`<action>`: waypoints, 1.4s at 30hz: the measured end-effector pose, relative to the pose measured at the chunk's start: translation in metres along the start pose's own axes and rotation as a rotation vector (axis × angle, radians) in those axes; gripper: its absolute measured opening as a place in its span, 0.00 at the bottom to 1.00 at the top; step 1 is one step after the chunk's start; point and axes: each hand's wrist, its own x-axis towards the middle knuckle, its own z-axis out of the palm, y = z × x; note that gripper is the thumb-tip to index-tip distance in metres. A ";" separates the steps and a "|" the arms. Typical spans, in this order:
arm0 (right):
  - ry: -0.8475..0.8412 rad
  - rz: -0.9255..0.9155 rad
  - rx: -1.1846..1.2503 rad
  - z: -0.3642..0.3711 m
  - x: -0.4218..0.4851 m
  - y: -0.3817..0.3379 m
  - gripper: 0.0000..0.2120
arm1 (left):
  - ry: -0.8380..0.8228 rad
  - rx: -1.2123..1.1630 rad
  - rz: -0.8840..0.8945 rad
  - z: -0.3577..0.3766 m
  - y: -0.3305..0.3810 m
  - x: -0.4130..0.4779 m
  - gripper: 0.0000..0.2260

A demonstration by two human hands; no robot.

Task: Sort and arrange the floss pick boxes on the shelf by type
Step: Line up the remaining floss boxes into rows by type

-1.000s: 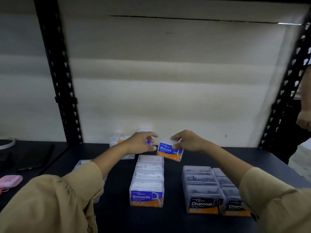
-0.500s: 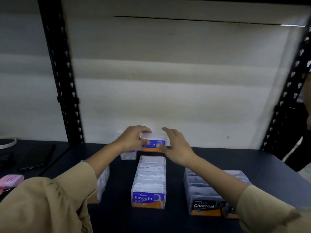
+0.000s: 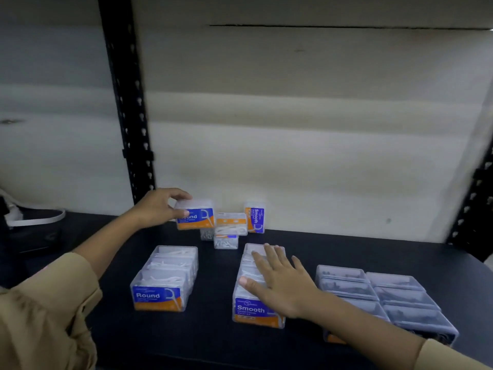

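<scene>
Clear glossy plastic boxes [image 3: 162,279], matt dark shelf [image 3: 213,340]

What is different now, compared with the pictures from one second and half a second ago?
The right hand let go of the Round box and drew back; it now lies flat on the Smooth row. The left hand alone grips the box, carried leftward toward the Round row. The sorted rows and the dark boxes stayed in place.

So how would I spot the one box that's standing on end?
Follow the dark shelf back to the pale wall. There, behind the Smooth row and right of the Round box the left hand holds, one Smooth box stands on end. Only its label reads sideways, top to bottom.
</scene>
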 end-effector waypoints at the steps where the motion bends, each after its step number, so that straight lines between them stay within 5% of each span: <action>1: -0.003 0.000 -0.006 0.000 0.000 0.000 0.57 | -0.012 0.028 -0.015 -0.004 -0.008 0.000 0.18; 11: -0.035 0.017 -0.041 0.000 0.003 -0.004 0.62 | -0.307 0.050 -0.197 0.004 -0.054 -0.004 0.15; 24: -0.031 0.031 -0.046 0.001 0.004 -0.006 0.64 | -0.472 -0.092 -0.251 0.017 -0.049 -0.008 0.15; 37: -0.028 0.026 -0.042 0.001 0.003 -0.004 0.63 | -0.465 -0.125 -0.242 0.028 -0.043 -0.006 0.14; 42: 0.041 -0.010 -0.078 -0.009 0.004 -0.005 0.58 | -0.275 0.054 -0.062 0.044 -0.031 0.009 0.08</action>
